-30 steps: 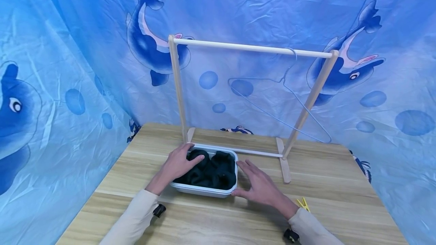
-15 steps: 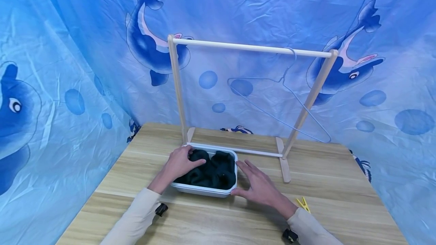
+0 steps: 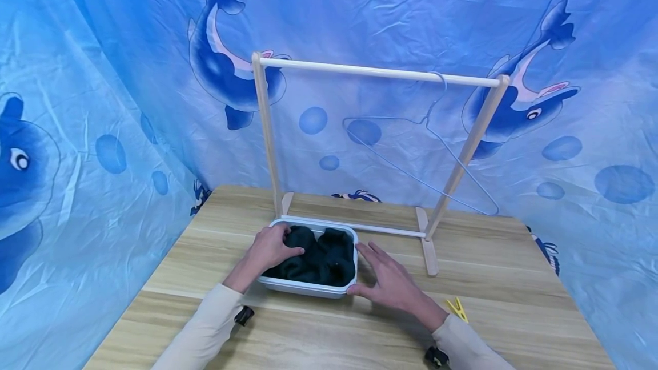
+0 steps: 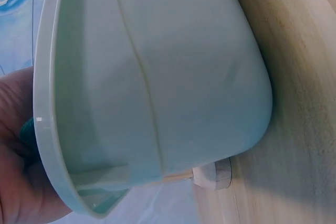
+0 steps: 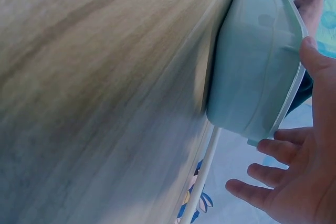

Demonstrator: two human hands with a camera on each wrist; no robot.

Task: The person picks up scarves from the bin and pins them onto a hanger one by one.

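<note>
A pale plastic basin (image 3: 308,289) stands on the table with dark green cloth (image 3: 329,256) bunched inside it. My left hand (image 3: 269,249) reaches over the basin's left rim and grips the cloth between curled fingers and thumb; the fingertips are partly hidden. In the left wrist view, a bit of green cloth (image 4: 28,134) shows within the left hand (image 4: 21,156), behind the rim. On the other side, my right hand (image 3: 388,278) lies along the basin's right end with fingers extended. Its thumb touches the rim in the right wrist view, and the other fingers (image 5: 252,192) are spread.
Behind the basin stands a wooden rack (image 3: 380,71) with a thin blue wire hanger (image 3: 396,156) on its right part. A yellow clothespin (image 3: 457,309) lies by the right forearm. A blue dolphin-print curtain (image 3: 329,10) surrounds the table (image 3: 329,330).
My left hand has slid slightly down from the basin's far left corner, and its fingers have curled into the cloth. The right hand has stayed almost still.
</note>
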